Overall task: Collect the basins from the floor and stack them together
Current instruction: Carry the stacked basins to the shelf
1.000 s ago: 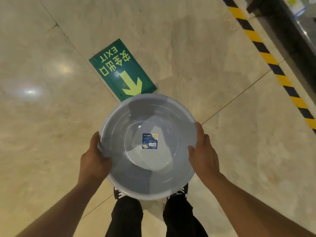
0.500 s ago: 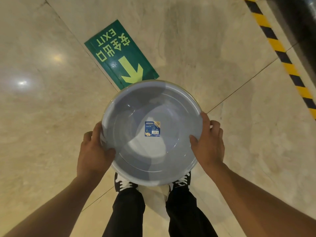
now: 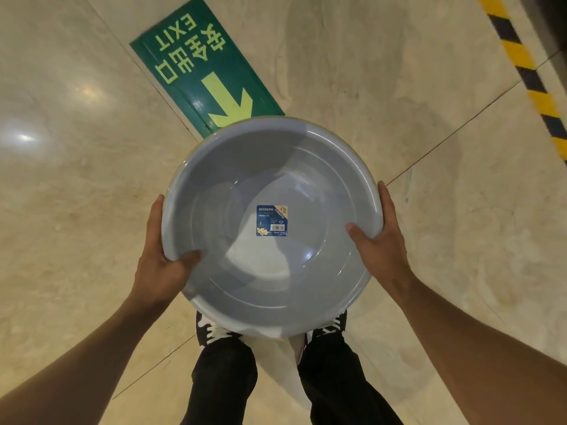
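The left hand [image 3: 159, 265] clamps the rim of the grey basin [image 3: 273, 228], thumb inside. The basin hangs level between both hands, mouth up, round with no long axis, above a white basin [image 3: 285, 363] between the feet. The right hand [image 3: 380, 240] grips the opposite rim, equally near.

Warm, moderately dim indoor light. Polished beige marble floor [image 3: 429, 210] throws soft glare spots at 9 o'clock. Shadow bands and pale reflections cross inside the round grey-blue plastic basin [image 3: 273, 225]. Wide-angle bending at edges; yellow-black hazard stripe [image 3: 534, 87] at 2 o'clock slightly blurred.
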A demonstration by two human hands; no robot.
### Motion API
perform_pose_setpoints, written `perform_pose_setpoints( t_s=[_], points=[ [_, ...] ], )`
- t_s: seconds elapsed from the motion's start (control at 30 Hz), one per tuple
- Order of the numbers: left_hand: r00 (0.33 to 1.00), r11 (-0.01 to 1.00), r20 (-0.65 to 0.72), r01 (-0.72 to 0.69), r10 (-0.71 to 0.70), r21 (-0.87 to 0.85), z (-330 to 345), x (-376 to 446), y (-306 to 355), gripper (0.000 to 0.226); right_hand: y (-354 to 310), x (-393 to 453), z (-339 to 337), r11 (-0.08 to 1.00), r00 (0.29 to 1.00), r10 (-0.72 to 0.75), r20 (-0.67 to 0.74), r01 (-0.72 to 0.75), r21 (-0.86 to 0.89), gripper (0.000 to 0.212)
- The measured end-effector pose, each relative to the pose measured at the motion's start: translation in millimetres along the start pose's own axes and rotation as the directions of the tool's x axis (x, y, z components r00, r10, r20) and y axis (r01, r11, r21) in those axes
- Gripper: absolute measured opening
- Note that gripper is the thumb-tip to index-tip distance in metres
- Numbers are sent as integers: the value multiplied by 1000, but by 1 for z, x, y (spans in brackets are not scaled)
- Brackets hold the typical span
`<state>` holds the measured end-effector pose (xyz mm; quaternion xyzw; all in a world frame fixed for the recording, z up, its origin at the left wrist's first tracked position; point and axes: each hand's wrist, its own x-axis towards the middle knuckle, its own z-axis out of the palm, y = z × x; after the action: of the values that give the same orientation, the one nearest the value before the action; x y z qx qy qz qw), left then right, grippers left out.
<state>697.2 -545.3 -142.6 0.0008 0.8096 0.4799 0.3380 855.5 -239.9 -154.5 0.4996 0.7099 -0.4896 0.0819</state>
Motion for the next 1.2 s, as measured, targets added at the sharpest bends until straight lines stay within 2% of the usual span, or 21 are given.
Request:
perform_pose_setpoints(
  t_s=[0.1,0.23,0.4,0.53,0.73,0.83,0.9,0.97,1.1,1.2],
  points=[
    [998,998,4,-65,65,-13,-1,-2,9,88,-6,1,-4,1000,999,16,30,-16,4,86],
    [998,997,18,-52,54,-64,-17,-5,38,89,-38,-3,-17,1000,1000,20,24,-20,23,84],
    [997,991,-10,-83,82,-109,-65,-18,127,90,-131,-24,-58,995,998,-56,30,53,90,85],
    [993,991,-85,-94,86,-91,-128,-44,245,89,-249,-63,-112,975,989,-144,17,139,175,84],
    [993,997,-113,-53,45,-63,-246,-146,498,81,-480,-183,-240,940,961,-271,51,253,229,80],
    [989,998,-136,-59,57,-8,-300,-211,610,68,-579,-255,-305,919,946,-323,40,303,253,61],
    [985,998,-161,-64,66,17,-325,-243,666,61,-628,-292,-336,915,941,-335,37,316,249,43],
    [976,996,-200,-79,86,44,-349,-274,717,53,-672,-329,-367,898,925,-378,22,361,252,36],
    [970,992,-209,-121,126,38,-385,-329,795,48,-743,-396,-413,869,901,-434,-13,422,257,50],
    [962,988,-226,-152,152,20,-403,-351,826,40,-777,-425,-429,875,902,-429,-33,425,231,47]
  ],
)
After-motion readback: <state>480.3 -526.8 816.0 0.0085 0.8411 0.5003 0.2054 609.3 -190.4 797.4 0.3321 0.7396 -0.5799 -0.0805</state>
